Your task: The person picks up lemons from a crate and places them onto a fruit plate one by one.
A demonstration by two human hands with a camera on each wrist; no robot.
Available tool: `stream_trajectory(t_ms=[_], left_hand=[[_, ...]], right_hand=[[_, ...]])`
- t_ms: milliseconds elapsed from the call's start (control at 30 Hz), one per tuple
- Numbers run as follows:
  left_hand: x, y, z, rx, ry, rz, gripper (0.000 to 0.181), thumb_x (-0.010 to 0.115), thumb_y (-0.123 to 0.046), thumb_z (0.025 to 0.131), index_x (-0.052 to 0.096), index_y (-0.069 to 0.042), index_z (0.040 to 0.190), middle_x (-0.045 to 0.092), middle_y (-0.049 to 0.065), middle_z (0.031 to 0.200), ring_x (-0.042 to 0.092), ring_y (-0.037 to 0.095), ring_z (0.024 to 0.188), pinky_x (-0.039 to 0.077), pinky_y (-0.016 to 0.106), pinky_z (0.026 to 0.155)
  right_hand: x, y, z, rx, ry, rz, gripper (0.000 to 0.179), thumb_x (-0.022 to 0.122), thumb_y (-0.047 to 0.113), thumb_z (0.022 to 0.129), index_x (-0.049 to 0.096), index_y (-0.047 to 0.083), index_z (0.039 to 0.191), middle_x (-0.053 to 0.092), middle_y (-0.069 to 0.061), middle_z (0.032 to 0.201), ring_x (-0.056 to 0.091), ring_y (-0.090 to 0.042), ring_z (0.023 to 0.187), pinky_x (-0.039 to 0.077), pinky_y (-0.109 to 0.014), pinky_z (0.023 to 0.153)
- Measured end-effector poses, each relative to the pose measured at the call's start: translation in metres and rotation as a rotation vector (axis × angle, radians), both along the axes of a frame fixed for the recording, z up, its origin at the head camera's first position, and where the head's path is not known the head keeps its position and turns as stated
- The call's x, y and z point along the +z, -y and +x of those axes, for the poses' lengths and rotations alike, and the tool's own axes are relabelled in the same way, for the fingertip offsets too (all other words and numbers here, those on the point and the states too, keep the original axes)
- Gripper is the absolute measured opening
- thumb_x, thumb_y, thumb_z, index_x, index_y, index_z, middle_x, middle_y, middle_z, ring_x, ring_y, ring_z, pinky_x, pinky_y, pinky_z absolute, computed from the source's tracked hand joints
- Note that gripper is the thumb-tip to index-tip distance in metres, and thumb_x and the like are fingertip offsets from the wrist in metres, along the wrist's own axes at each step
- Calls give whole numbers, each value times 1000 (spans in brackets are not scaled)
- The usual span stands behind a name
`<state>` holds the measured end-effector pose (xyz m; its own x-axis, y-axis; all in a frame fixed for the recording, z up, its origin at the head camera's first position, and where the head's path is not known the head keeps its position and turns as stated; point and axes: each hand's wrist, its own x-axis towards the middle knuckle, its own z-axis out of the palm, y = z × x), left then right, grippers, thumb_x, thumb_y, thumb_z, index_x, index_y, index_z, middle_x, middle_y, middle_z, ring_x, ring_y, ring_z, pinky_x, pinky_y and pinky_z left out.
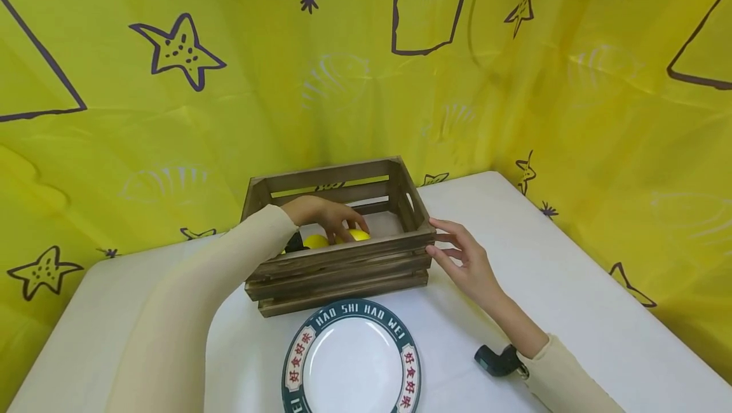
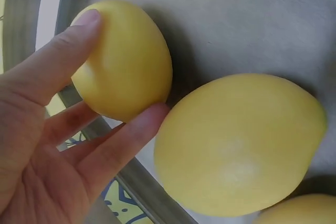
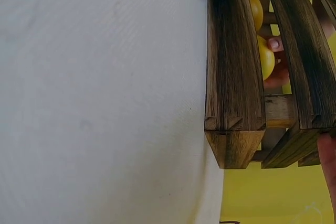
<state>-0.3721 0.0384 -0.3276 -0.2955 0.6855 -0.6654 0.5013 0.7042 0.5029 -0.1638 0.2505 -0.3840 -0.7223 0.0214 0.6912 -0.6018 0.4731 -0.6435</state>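
Note:
Inside a slatted wooden crate [image 1: 337, 273], my left hand [image 1: 328, 215] holds a smooth yellow oval fruit [image 2: 123, 59]. Its thumb lies on one side and its fingertips on the other. A larger yellow fruit [image 2: 241, 145] lies right beside the held one, close to the fingertips, and part of another yellow fruit [image 2: 302, 211] shows at the lower right of the left wrist view. My right hand [image 1: 466, 264] touches the crate's right front corner with thumb and fingertips, from outside. In the right wrist view, yellow fruit [image 3: 266, 59] shows between the dark slats.
A round white plate with a green lettered rim [image 1: 412, 368] lies in front of the crate on the white table [image 1: 572, 311]. A yellow patterned cloth [image 1: 257, 82] hangs behind and at the right. A black wrist device [image 1: 497, 361] sits by the right sleeve.

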Motion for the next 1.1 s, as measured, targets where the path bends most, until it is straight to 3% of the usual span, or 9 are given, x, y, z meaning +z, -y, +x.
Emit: stream_trajectory(t_ms=[233,433,867,1100], left_hand=[[1,2,1,34,-18,95,51,59,-16,99,41,-11,146,35,21,148,51,31,122,55,34,90],[3,4,-2,-21,-34,181,55,58,-15,99,37,-4,148,32,20,154,37,35,138,55,35,90],[8,10,-2,-46,-103,265,52,54,-18,101,36,-3,148,42,18,143,49,32,124,54,36,91],[12,8,-3,-44,-116,366,52,53,-17,102,34,-2,148,49,19,132,53,29,116,54,39,90]], right_hand=[[-1,1,0,-10,-14,-2,51,67,-24,75,53,-11,122,56,-29,119,56,10,102,53,-13,77],[-2,1,0,-12,-19,3,51,67,-25,74,53,-12,121,57,-29,118,56,11,102,54,-14,76],[-2,4,1,-18,1,10,50,67,-23,76,53,-11,123,55,-31,119,54,11,102,53,-12,78],[-2,2,0,-26,-23,10,51,67,-24,75,53,-11,122,56,-29,118,55,10,102,52,-11,77]])
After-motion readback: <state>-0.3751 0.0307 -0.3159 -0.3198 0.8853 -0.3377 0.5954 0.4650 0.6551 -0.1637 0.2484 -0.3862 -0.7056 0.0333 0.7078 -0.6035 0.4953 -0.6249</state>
